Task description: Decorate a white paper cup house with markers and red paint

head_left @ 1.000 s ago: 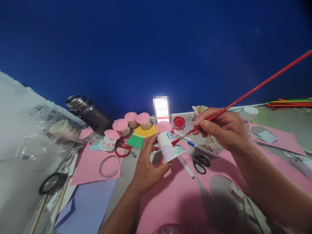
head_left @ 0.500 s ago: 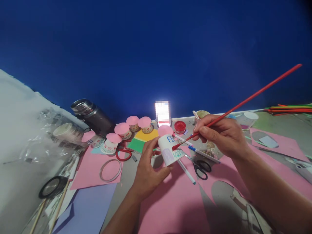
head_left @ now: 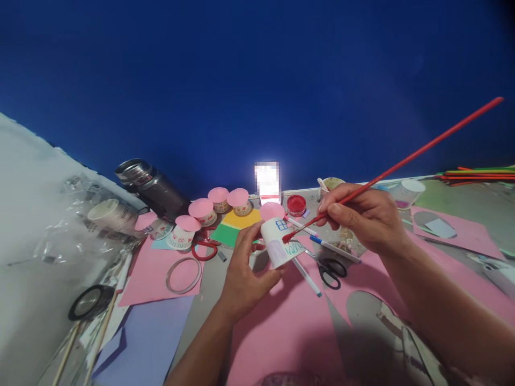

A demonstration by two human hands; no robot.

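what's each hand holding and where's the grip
Left hand grips the paper cup around its side wall. Right hand pinches the red paintbrush low on its handle, near the bristles.

Deep blue wall [head_left: 257, 80] fills the top half of my view, plain, w/ even shading. Below it my grey table [head_left: 209, 289] runs edge to edge, its far edge meeting the wall. At the table's left edge a pale white surface [head_left: 24, 177] slopes up; can't tell what it is. Bright white glare patch [head_left: 266, 179] sits at the far edge, mid-view. Light is dim and bluish overall, w/ soft shadows on the tabletop.
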